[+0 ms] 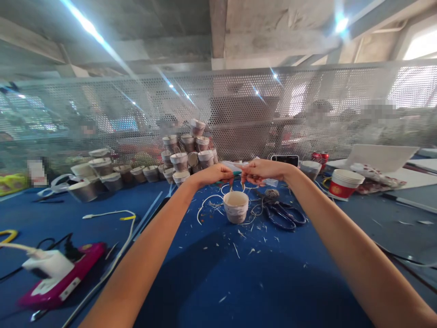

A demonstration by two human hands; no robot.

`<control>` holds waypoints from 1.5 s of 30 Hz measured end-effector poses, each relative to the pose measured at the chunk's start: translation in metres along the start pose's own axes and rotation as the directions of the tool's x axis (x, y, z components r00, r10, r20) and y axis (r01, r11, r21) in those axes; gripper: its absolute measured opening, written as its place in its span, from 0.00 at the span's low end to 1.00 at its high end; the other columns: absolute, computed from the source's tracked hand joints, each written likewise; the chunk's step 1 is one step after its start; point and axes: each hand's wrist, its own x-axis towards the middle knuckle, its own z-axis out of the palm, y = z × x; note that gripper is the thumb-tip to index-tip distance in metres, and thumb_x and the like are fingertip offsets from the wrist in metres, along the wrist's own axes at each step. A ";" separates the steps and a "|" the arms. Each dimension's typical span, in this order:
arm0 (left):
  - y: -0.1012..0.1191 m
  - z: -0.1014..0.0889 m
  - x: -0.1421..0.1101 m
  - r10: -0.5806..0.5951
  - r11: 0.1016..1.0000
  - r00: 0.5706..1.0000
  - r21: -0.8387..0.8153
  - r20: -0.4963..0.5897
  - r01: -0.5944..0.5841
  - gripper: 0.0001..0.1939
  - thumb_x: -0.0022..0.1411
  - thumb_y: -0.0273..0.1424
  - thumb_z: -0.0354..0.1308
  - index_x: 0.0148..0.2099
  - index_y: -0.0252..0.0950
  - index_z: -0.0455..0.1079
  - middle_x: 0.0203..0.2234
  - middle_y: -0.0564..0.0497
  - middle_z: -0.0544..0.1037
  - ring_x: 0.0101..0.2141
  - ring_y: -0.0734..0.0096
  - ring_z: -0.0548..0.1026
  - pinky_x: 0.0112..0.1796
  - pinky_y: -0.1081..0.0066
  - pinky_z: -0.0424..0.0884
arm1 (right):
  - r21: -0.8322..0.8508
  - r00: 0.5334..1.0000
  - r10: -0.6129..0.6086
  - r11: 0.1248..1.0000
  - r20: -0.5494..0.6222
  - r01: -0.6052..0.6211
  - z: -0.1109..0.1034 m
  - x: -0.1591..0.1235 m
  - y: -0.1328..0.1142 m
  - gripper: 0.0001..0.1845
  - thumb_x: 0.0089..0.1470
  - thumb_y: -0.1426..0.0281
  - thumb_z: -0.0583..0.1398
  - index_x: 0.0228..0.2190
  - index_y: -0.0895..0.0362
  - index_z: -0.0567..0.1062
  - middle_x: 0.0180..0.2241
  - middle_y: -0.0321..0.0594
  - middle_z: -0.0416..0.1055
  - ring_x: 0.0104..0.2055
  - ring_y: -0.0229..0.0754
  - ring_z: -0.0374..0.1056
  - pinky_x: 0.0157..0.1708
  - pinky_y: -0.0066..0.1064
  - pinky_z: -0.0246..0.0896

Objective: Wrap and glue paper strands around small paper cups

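Observation:
Both arms reach forward over the blue table. My left hand (216,174) and my right hand (259,171) meet just beyond a small whitish pot (235,210), fingers pinched and pointing down toward its far rim. Whatever is between the fingertips is too small to make out. The pot stands upright with its mouth up. Something teal shows between the hands, partly hidden. To the pot's right lie dark-handled scissors (285,215) and a small grey ball of twine (272,195). A white cord (201,210) curves on the left, among scattered light scraps.
Several similar pots are stacked (179,160) at the back, with more pots (100,167) farther left. A magenta power strip (64,278) sits at left front. Red-and-white paper cups (344,184), a phone (286,160) and soda cans (320,158) stand right, before a perforated partition (246,114).

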 end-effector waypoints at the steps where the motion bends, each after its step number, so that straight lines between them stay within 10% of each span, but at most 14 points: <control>1: -0.001 0.000 0.001 -0.006 1.000 1.000 -0.030 0.003 0.006 0.14 0.55 0.36 0.53 0.22 0.33 0.70 0.17 0.52 0.67 0.18 0.79 0.59 0.22 0.74 0.54 | -0.007 1.000 -0.004 1.000 0.012 0.004 0.002 0.001 0.000 0.28 0.55 0.52 0.49 0.28 0.63 0.75 0.13 0.32 0.60 0.14 0.27 0.53 0.16 0.23 0.49; 28: -0.005 -0.008 0.003 -0.254 0.869 0.952 -0.472 -0.173 0.147 0.11 0.54 0.31 0.55 0.23 0.31 0.68 0.10 0.58 0.58 0.11 0.85 0.55 0.13 0.82 0.50 | 0.534 0.960 0.037 0.837 -0.277 0.122 0.019 0.030 0.016 0.24 0.56 0.59 0.52 0.15 0.60 0.65 0.05 0.25 0.46 0.07 0.25 0.38 0.07 0.18 0.41; 45: -0.008 -0.004 0.009 -0.328 0.757 0.906 -0.648 -0.268 0.083 0.09 0.53 0.30 0.54 0.22 0.33 0.66 0.13 0.56 0.65 0.14 0.83 0.62 0.17 0.79 0.58 | 0.728 0.984 -0.028 0.669 -0.177 0.149 0.026 0.035 0.012 0.26 0.60 0.60 0.46 0.15 0.58 0.62 0.05 0.25 0.42 0.08 0.27 0.36 0.07 0.17 0.37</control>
